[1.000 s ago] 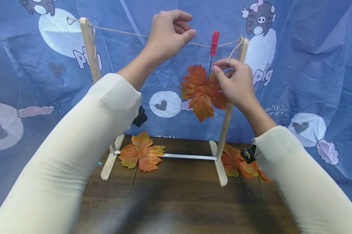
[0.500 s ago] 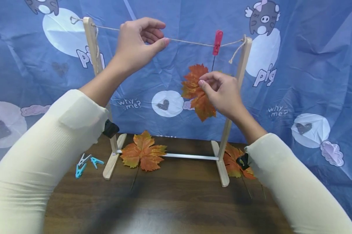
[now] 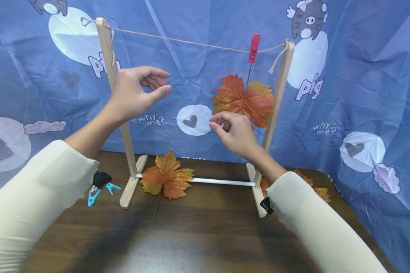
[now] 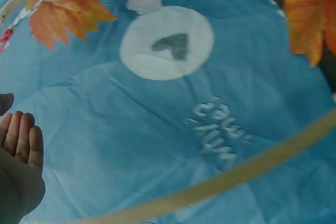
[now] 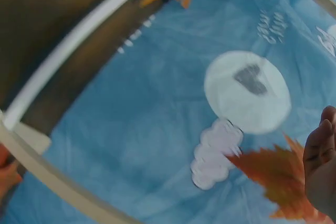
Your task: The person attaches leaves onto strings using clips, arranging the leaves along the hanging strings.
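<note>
An orange maple leaf [image 3: 235,91] hangs by its stem from a red clothespin [image 3: 254,47] on the right part of the string [image 3: 177,39]. The string runs between two wooden posts [image 3: 104,45]. My right hand [image 3: 238,132], fingers loosely bent and holding nothing, is just below the leaf and overlaps its lower lobes in the head view. In the right wrist view, the leaf [image 5: 275,179] shows beside that hand. Below the string, near the left post, my left hand [image 3: 133,93] hangs in the air with relaxed fingers and nothing in them.
Another maple leaf [image 3: 166,178] lies by the left foot of the frame, over the white crossbar [image 3: 222,182]. Blue clothespins [image 3: 93,198] lie on the table [image 3: 177,235] left of it, partly behind my wrist camera. More leaves [image 3: 322,192] lie at right, partly behind my sleeve.
My left hand has moved left and down, away from the string. The right hand has dropped from beside the leaf's stem to below the leaf, uncovering more of it.
</note>
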`<control>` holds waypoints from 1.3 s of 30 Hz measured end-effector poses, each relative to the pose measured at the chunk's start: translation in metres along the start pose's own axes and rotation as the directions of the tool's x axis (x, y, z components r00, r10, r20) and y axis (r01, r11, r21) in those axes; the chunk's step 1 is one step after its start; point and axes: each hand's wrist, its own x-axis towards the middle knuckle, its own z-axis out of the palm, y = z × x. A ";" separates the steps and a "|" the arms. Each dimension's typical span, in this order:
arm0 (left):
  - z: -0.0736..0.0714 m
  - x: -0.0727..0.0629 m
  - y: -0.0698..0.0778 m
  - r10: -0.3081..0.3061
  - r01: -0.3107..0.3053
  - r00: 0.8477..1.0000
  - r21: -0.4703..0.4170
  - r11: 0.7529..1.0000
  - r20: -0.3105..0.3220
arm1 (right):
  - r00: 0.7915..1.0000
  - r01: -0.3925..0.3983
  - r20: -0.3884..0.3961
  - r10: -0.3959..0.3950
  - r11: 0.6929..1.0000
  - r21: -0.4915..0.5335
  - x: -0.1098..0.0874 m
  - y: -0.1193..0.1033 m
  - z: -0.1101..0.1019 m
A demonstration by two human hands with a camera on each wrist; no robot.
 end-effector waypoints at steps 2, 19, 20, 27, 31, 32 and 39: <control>0.001 -0.011 -0.008 0.041 -0.041 0.999 0.026 0.999 0.005 | 1.000 -0.017 0.021 0.017 1.000 0.005 -0.006 0.003 0.010; -0.006 -0.130 -0.066 0.033 -0.051 0.989 0.125 0.991 0.142 | 0.965 -0.074 0.250 0.072 0.997 -0.002 -0.065 0.013 0.111; -0.007 -0.137 -0.069 0.018 -0.038 0.987 0.129 0.991 0.157 | 0.958 -0.075 0.275 0.075 0.997 -0.010 -0.067 0.012 0.115; -0.014 -0.179 -0.091 -0.106 0.068 0.965 0.164 0.984 0.240 | 0.902 -0.039 0.429 0.055 0.998 -0.047 -0.079 0.005 0.139; -0.016 -0.194 -0.106 -0.157 0.102 0.934 0.183 0.978 0.320 | 0.864 0.029 0.503 0.012 0.997 -0.072 -0.082 0.000 0.150; -0.017 -0.197 -0.109 -0.175 0.114 0.922 0.188 0.976 0.347 | 0.854 0.048 0.520 0.000 0.996 -0.079 -0.083 -0.001 0.153; -0.028 -0.217 -0.134 -0.290 0.179 0.786 0.248 0.952 0.547 | 0.766 0.184 0.638 -0.082 0.978 -0.095 -0.088 -0.012 0.172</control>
